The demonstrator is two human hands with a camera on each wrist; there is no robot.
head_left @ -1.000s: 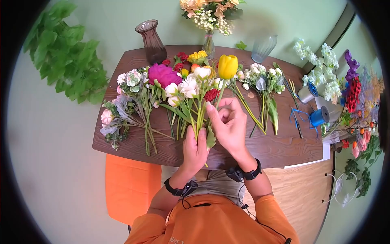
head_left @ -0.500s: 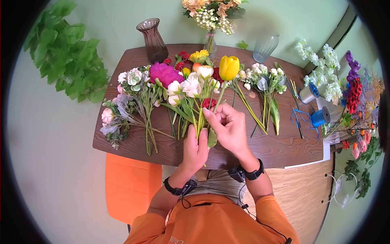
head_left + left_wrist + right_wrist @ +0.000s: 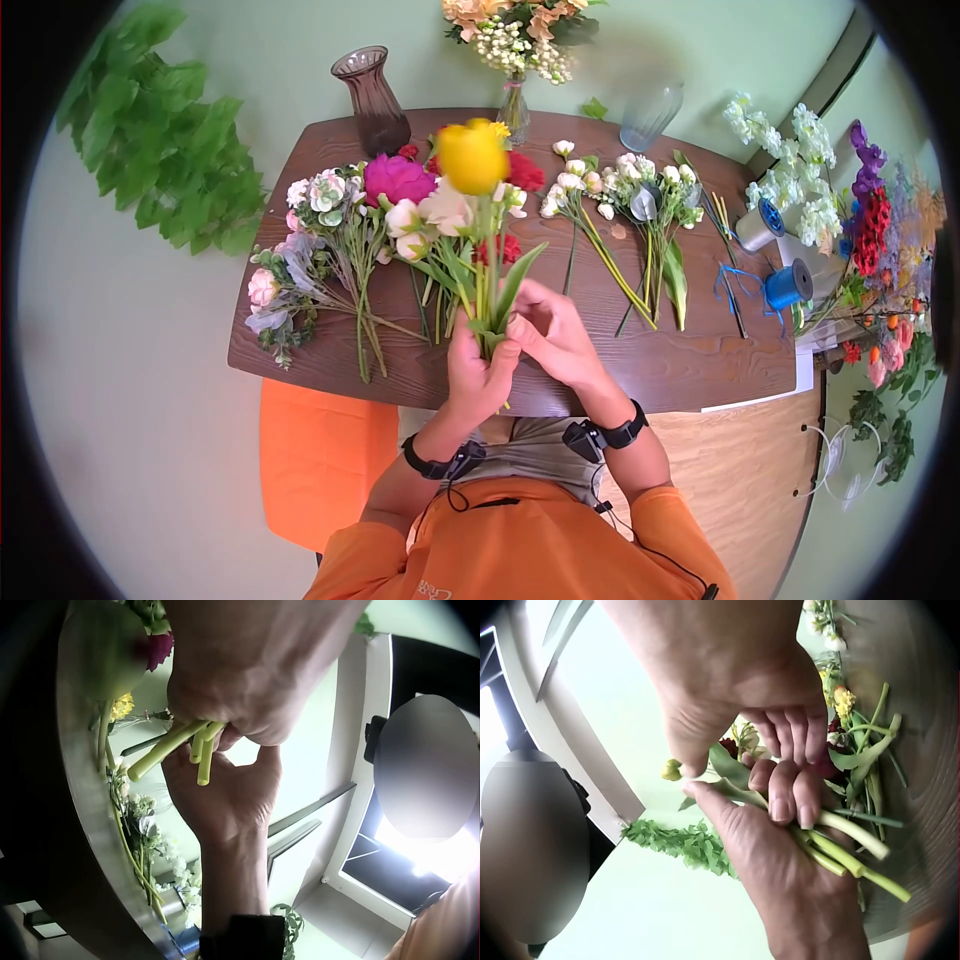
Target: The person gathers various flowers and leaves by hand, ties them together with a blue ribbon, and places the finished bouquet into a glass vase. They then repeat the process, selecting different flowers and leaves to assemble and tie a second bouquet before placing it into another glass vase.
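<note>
The left hand [image 3: 478,372] grips a bundle of green stems near the table's front edge; cut stem ends [image 3: 196,750] stick out below the fist in the left wrist view. Above the hands stand a yellow tulip [image 3: 474,158], white blooms [image 3: 446,208] and red flowers [image 3: 524,172]. The right hand [image 3: 556,338] is at the bundle's right side, its thumb beside the left thumb at a green leaf [image 3: 518,280]. In the right wrist view the left hand's fingers [image 3: 783,796] curl round the stems. Whether the right fingers pinch anything is hard to tell.
Pink-white flowers [image 3: 328,192] and a magenta peony [image 3: 398,180] lie left on the table [image 3: 700,372]; white sprigs [image 3: 640,200] lie right. Behind stand a purple vase [image 3: 372,100], a clear vase [image 3: 650,118] and a filled vase [image 3: 514,110]. Ribbon spools [image 3: 788,288] stand right.
The yellow tulip has moved left, in front of the white blooms. The right hand has come down and closer to the left hand, and a green leaf now stands upright beside the stems.
</note>
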